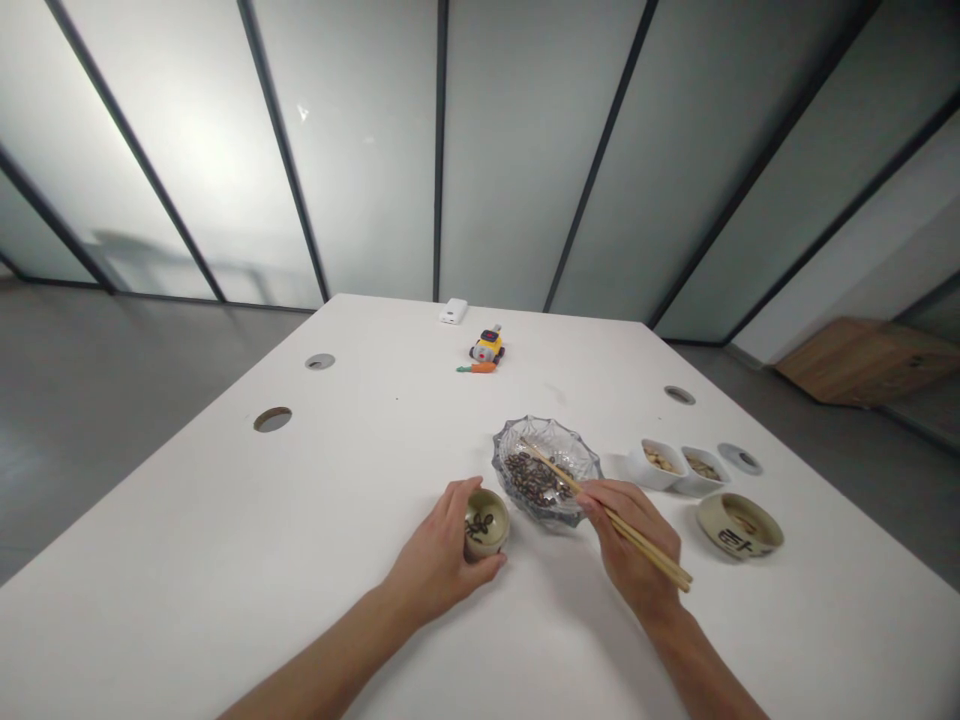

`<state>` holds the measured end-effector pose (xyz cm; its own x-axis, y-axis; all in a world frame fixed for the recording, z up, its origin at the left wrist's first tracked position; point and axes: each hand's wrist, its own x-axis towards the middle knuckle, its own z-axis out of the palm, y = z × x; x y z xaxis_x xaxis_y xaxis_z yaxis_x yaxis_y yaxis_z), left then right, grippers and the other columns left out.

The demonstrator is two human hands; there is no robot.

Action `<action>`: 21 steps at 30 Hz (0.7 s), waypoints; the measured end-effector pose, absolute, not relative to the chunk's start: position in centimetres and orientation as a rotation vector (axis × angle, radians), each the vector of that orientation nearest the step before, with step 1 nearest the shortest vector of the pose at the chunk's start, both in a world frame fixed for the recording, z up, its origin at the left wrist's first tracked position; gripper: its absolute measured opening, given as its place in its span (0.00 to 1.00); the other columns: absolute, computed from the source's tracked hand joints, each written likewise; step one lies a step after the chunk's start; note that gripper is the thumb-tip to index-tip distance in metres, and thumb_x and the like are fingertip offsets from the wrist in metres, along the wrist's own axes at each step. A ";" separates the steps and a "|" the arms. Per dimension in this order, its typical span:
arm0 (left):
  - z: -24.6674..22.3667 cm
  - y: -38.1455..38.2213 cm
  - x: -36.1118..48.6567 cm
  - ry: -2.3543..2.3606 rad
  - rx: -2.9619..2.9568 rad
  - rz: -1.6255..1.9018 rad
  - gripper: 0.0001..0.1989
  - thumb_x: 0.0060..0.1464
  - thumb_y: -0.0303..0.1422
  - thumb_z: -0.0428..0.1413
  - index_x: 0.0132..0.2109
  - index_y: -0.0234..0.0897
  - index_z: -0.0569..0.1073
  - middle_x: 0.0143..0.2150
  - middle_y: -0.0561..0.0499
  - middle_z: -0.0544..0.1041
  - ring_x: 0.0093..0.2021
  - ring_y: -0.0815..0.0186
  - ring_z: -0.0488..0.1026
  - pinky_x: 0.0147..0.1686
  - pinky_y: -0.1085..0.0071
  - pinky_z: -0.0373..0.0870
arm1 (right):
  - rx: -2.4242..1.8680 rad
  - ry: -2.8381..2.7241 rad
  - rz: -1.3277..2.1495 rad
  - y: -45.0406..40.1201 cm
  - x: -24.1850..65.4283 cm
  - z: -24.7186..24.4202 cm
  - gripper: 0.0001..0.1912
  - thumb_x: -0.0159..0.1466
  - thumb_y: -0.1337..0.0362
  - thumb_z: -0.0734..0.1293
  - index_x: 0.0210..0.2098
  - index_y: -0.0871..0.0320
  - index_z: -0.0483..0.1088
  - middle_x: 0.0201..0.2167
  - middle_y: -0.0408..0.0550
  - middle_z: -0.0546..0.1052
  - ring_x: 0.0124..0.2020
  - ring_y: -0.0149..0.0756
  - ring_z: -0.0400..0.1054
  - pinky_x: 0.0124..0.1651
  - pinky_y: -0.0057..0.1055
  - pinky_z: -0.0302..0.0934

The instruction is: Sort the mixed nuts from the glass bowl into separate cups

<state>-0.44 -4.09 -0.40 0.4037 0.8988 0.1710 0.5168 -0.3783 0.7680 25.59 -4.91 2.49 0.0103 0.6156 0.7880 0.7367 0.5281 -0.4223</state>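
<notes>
My left hand (448,545) is wrapped around a small ceramic cup (493,540) with a dark painted design, just left of a clear glass bowl (585,455). Dark brown beans (529,479), like coffee beans, cover the near left part of the bowl. In my right hand (632,530) is a pair of wooden chopsticks (649,550), held over the bowl's right rim. Their tips reach into the bowl above the beans. Whether they pinch a bean is too small to tell.
Right of the bowl stand two joined white dishes (697,487) with pale dry pieces. A round ceramic bowl (739,540) with a dark character sits nearer. Farther back on the white table (225,560) are a toy vehicle (489,347), a toy carrot-shaped piece (480,368) and a white box-like device (454,311).
</notes>
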 end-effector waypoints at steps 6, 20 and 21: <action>-0.6 -4.0 -0.3 1.209 2.035 0.805 0.41 0.51 0.32 0.65 0.68 0.42 0.56 0.65 0.39 0.68 0.63 0.49 0.71 0.64 0.49 0.69 | -1.217 -1.565 0.030 -7.1 26.8 5.6 0.09 0.70 0.61 0.67 0.34 0.53 0.77 0.34 0.45 0.82 0.37 0.37 0.78 0.41 0.33 0.73; -0.5 -4.0 -0.2 1.204 2.044 0.800 0.41 0.51 0.32 0.65 0.68 0.41 0.56 0.65 0.40 0.68 0.63 0.50 0.70 0.65 0.49 0.69 | -1.148 -1.816 -0.037 -5.7 26.4 3.1 0.07 0.71 0.59 0.68 0.37 0.53 0.77 0.35 0.45 0.83 0.36 0.37 0.79 0.43 0.32 0.74; -0.5 -4.0 -0.2 1.204 2.044 0.804 0.41 0.51 0.32 0.65 0.68 0.41 0.56 0.65 0.40 0.68 0.63 0.50 0.70 0.65 0.49 0.70 | -1.144 -1.817 -0.024 -5.6 26.4 2.8 0.07 0.71 0.60 0.68 0.37 0.53 0.77 0.35 0.46 0.83 0.36 0.37 0.79 0.43 0.32 0.74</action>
<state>-0.20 -4.03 -0.51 0.3973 0.8986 0.1862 0.5168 -0.3868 0.7637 26.37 -5.62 2.84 -0.1061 0.6869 0.7190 0.7060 0.5612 -0.4320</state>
